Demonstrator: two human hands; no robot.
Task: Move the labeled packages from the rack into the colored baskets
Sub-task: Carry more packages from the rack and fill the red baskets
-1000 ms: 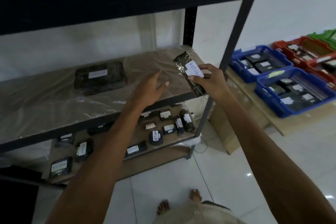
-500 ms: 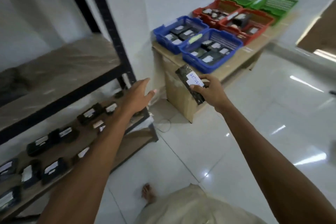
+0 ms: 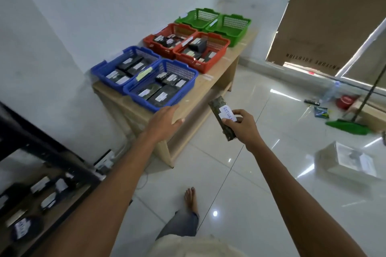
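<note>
Lowest in the frame, at bottom centre, our bare foot stands on the glossy white floor. In the lower left corner we see part of the black rack. Blurred dark packages with white labels lie on its low shelf.

Both our arms reach up through the middle of the frame. Our left hand is spread flat, palm down, fingers straight and holding nothing. It overlaps the near corner of the wooden worktop, and we cannot tell whether it touches the wood. Just to its right, our right hand grips a long dark package. We hold the package in the air in front of the worktop's edge, its top end tilted toward the upper left. Our fingers and thumb pinch it at its white label, which reads "RETURN".

Beyond the hands, six baskets sit in pairs on the worktop. The two blue baskets are nearest and hold dark labelled parcels. Behind them, the two red baskets hold more of the same. The two green baskets stand farthest back, toward the upper centre. At the right of the frame, a green broom and a pale box rest on the floor.
</note>
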